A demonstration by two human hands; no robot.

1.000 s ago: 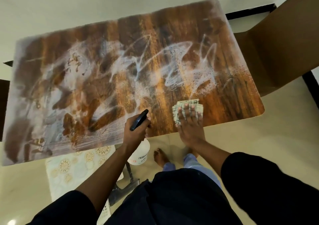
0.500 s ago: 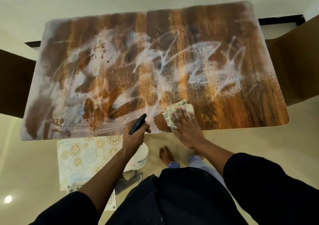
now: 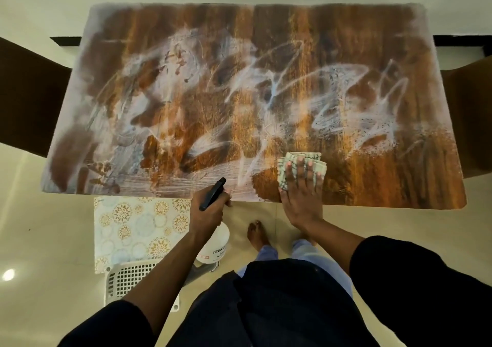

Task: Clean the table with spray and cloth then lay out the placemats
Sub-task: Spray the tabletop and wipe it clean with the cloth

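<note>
A wood-grain table (image 3: 372,181) fills the view, smeared with white foamy streaks across most of its top. My right hand (image 3: 302,195) lies flat on a folded pale green cloth (image 3: 287,164) near the table's front edge, fingers spread over it. My left hand (image 3: 209,211) grips a white spray bottle (image 3: 215,245) with a black trigger head, held just off the front edge below table level. A placemat (image 3: 133,229) with gold floral circles lies under the table's front left, on a white basket.
A white perforated plastic basket (image 3: 127,280) stands on the tiled floor at my left. Brown chairs flank the table at the left (image 3: 26,93) and right (image 3: 468,112). My bare feet (image 3: 257,233) are on the floor below the table edge.
The view has swung so the table sits squarer and more centred. My right hand has slid the cloth slightly rightward along the front edge. The left hand keeps the bottle by the edge.
</note>
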